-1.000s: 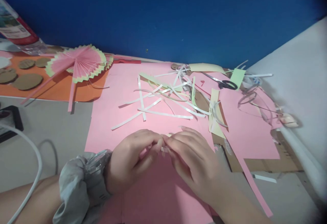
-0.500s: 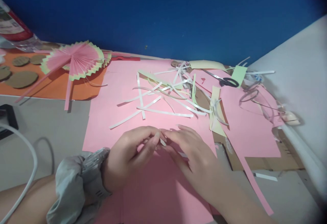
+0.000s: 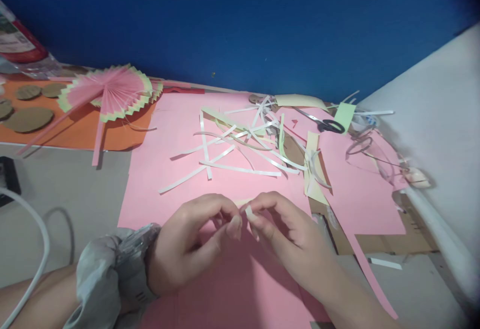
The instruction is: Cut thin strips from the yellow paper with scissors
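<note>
My left hand (image 3: 195, 239) and my right hand (image 3: 292, 244) come close together at the fingertips, low over a pink paper sheet (image 3: 150, 209). Thumb and forefinger of the right hand pinch a white paper strip (image 3: 248, 212), only a short end of which shows. The left thumb and forefinger are pressed together beside it; what is between them is hidden. Just behind the fingertips, a pale yellow paper piece (image 3: 242, 202) shows in part. Beyond the hands, loose white paper strips (image 3: 240, 167) lie crossed in a pile on the pink sheet.
Black-handled scissors (image 3: 332, 126) lie at the back right, near pink and yellow paper scraps (image 3: 313, 169) and cardboard (image 3: 375, 244). A folded pink paper fan (image 3: 120, 89) rests on orange paper (image 3: 127, 136) at the left. A bottle (image 3: 22, 44) stands behind; a white cable (image 3: 41, 229) curves at left.
My fingertips have drawn slightly apart. The small white piece, before between both hands, is now at the right fingertips. The right fingers have curled in, and the pale yellow piece has come into sight.
</note>
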`<state>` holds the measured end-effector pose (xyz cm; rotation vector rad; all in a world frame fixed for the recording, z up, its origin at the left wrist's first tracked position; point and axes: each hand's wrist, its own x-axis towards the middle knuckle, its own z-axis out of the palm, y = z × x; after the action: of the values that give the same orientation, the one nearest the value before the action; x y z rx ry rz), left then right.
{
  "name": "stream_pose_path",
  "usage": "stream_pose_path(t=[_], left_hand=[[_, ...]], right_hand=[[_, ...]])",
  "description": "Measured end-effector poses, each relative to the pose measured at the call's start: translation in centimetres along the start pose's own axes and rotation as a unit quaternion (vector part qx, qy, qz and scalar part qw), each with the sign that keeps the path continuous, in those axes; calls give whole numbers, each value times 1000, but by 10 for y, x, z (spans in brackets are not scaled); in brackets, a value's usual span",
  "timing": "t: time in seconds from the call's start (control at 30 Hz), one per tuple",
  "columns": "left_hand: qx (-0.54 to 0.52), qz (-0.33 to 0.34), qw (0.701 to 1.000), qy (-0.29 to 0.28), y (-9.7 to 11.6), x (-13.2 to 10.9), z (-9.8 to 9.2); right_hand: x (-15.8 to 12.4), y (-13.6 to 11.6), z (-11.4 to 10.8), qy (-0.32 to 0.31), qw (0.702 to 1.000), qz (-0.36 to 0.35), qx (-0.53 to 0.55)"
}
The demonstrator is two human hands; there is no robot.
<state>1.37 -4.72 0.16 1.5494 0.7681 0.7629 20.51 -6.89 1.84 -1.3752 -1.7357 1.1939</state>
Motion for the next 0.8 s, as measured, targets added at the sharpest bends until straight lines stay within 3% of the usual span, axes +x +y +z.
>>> stream_pose_path(t=[0.47,0.6,0.8], left_hand=[[16,39,999,-29,-1,-2,-1],[18,40,997,-57,-1,-1,-2],[20,36,998,-38,-1,-3,0]], right_hand=[[4,-1,1,-109,983,90,119],[4,-1,1,-119,982,86,118],[5,-2,1,-119,982,100,110]])
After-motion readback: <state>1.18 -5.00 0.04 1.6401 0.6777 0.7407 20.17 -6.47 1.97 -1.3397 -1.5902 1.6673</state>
